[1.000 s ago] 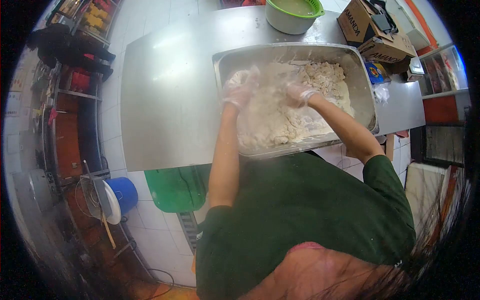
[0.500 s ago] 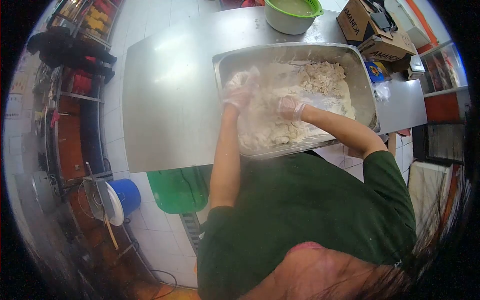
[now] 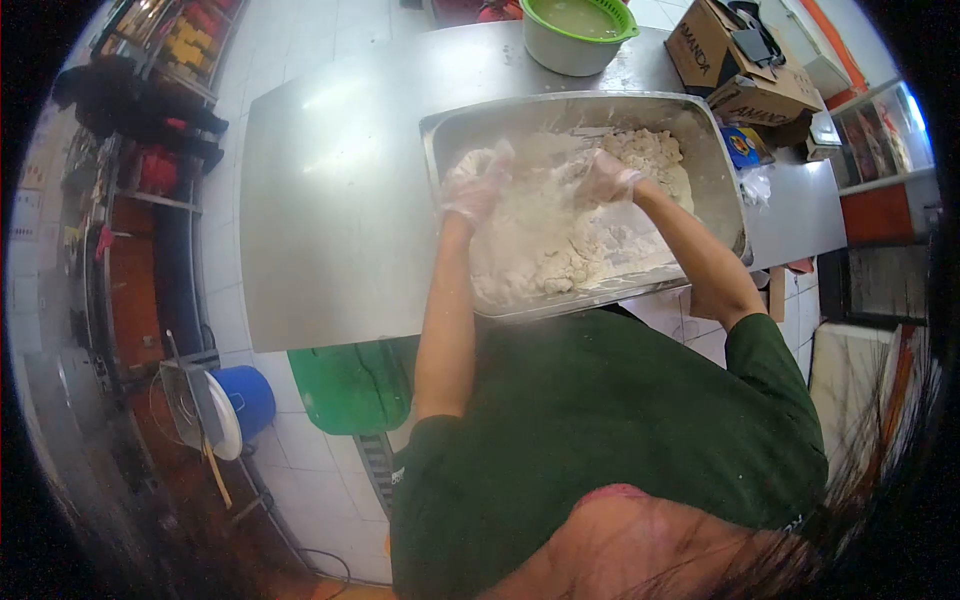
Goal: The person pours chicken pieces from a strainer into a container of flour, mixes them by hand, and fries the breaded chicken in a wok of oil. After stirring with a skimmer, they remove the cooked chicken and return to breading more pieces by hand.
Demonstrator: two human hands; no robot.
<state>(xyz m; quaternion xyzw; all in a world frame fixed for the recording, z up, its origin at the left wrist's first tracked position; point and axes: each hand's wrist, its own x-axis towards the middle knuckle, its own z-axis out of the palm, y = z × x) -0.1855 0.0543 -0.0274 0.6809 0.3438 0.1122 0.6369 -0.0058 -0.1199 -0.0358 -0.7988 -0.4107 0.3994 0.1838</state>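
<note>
A large metal tray (image 3: 735, 215) holds white flour and lumpy coated pieces (image 3: 565, 268). Both hands wear clear plastic gloves. My left hand (image 3: 473, 188) is inside the tray at its left side, by the flour; haze and the glove blur its fingers. My right hand (image 3: 607, 180) is over the middle of the tray, beside the lumpy pieces at the back right. Its fingers are smeared by motion, and what it may hold cannot be made out. Flour dust hangs between the hands.
The tray rests on a steel table (image 3: 320, 200). Behind it stands a white tub with a green rim (image 3: 570, 50); at the back right are cardboard boxes (image 3: 735, 70). A green bin (image 3: 350, 388) and blue bucket (image 3: 243, 400) are below left. Another person (image 3: 125, 100) stands far left.
My right hand has moved up and slightly right, away from the near part of the tray. My left hand stays at the left side. The view has shifted slightly.
</note>
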